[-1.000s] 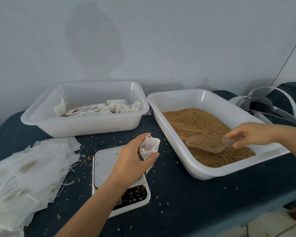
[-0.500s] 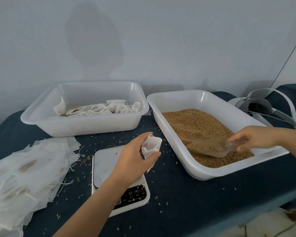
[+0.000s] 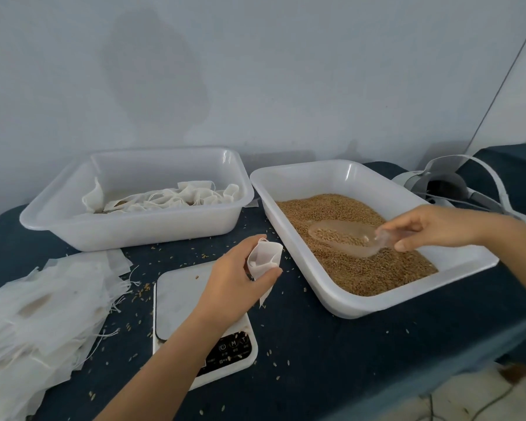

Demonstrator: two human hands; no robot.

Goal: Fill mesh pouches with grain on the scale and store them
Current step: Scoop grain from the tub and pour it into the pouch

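1. Nearest, at the left edge, a loose stack of empty mesh pouches [image 3: 40, 314] lies on the dark blue tablecloth [image 3: 331, 354], strings trailing toward the scale.
2. The white scale [image 3: 179, 299] sits just right of that stack, its dark button panel at the near end. The left forearm crosses over it, hiding part of the platform.
3. The left hand [image 3: 234, 284] is above the far right corner of the scale, fingers and thumb curled round a single mesh pouch [image 3: 264, 258]. The pouch's mouth is held open and faces up; its lower corner pokes out beneath the thumb.
4. Scattered grains dot the cloth around the scale and between the tubs.
5. To the right, the grain tub [image 3: 407, 302] holds brown grain [image 3: 362, 268] heaped toward its near right end.
6. The right hand [image 3: 431, 227] reaches in over that tub, thumb and fingers pinching the handle of a clear plastic scoop [image 3: 343, 237]. The scoop carries some grain and is just above the grain bed.
7. Farther back on the left, the storage tub [image 3: 134, 229] contains filled pouches [image 3: 164, 197], lying in a jumble.
8. Behind the grain tub at far right rests a white headset [image 3: 447, 183] with a strap.
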